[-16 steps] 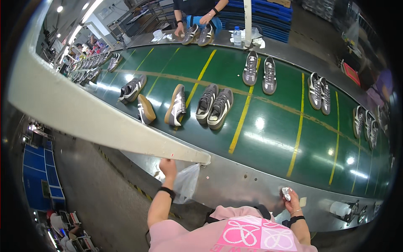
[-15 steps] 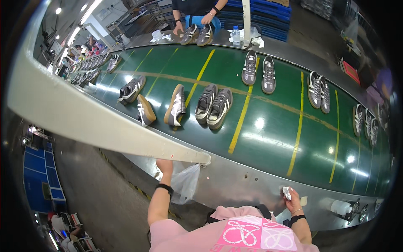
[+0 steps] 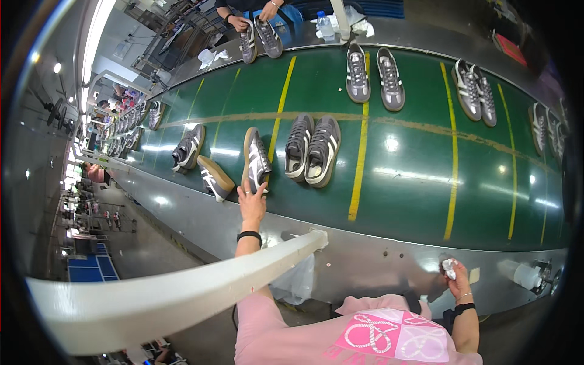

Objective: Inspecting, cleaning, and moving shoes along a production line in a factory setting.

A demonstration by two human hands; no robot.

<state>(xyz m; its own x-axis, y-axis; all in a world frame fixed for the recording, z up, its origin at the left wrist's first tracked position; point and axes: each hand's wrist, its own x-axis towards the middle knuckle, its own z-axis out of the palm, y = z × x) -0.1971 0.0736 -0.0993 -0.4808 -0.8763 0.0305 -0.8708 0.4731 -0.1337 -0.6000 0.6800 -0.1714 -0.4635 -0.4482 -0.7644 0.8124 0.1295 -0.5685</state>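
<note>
My left hand point(image 3: 252, 204) reaches over the near edge of the green conveyor belt point(image 3: 401, 182). Its fingers are spread at the heel of a grey sneaker point(image 3: 258, 157) with white stripes and a tan sole, which lies tilted on its side. Whether they press on it I cannot tell. To its left another sneaker point(image 3: 215, 177) rests with its sole turned up. On the right, above the metal ledge, my right hand point(image 3: 462, 282) is closed around a crumpled white wad point(image 3: 449, 268), perhaps tissue or cloth.
A sneaker pair point(image 3: 312, 149) stands right of the left hand; more pairs sit along the belt. A white post point(image 3: 201, 286) crosses in front of my left forearm. A clear bag point(image 3: 295, 280) hangs below it. Across the belt, a person handles two sneakers point(image 3: 260, 39).
My left hand has gone from below the ledge, behind the post, up to the sneaker's heel on the belt. The right hand still holds the white wad. The whole view has shifted.
</note>
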